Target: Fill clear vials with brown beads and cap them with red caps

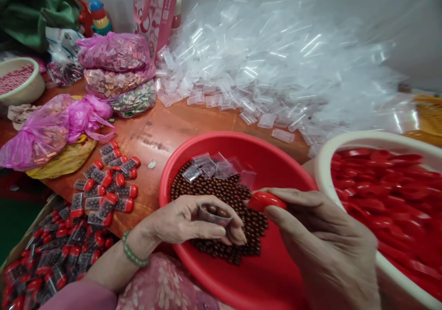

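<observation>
My left hand curls round the clear case, best held mouth-up; toward its three o'clock, my right hand pinches the red cap.

The left hand hides much of the case it holds. The right edge cuts off the white tub; the far clear cases blur.

Packing workshop by the look, heaped clear plastic cases, white tub of red caps, piled filled containers
</observation>
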A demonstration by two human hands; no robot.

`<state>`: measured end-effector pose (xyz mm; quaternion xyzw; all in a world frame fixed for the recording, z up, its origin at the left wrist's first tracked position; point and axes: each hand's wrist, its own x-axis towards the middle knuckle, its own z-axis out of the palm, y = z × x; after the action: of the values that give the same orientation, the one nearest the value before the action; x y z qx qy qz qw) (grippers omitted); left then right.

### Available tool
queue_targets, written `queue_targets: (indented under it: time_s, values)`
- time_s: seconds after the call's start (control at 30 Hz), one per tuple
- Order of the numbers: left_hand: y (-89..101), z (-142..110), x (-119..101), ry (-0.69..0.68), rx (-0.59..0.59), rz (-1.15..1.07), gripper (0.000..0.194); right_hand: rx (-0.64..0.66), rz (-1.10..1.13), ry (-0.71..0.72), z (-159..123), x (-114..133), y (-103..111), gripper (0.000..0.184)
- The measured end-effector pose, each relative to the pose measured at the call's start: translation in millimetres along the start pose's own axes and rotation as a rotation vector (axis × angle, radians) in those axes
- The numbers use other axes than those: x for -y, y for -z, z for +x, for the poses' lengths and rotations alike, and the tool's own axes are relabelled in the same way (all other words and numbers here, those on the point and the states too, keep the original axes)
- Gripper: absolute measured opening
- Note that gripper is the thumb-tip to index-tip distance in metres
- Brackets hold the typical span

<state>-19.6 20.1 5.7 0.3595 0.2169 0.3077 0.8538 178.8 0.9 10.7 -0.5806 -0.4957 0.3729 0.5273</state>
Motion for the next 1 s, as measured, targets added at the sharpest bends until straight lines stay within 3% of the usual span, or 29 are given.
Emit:
queue_targets:
  time_s: [0.13, 0.3, 0.53, 0.8, 1.0]
  values:
    - [2.5, -0.3, -3.9, 0.05, -0.096, 0.194, 0.027, 0.054, 0.04, -0.025, -1.5, -5.0, -0.3, 0.023]
    - [-1.4, 2.0, -3.1, 0.034, -0.189, 0.299, 0.033, 0.028, 0.067, -0.003, -4.7, -3.9, -2.6, 0.023]
    - [-9.4, 6.5, 1.6, -0.022, -0.161, 0.252, 0.03, 0.063, 0.107, 0.12, -10.7, 13.2, -11.4, 0.019]
    - [-7.7, 10.3, 0.0, -0.131, -0.024, 0.352, 0.027, 0.192, 0.008, 0.268, -9.1, 18.2, -23.3, 0.034]
    - [-0.9, 10.6, 4.5, -0.005, -0.025, 0.242, 0.032, 0.25, -0.092, 0.305, -6.1, 13.3, -25.5, 0.026]
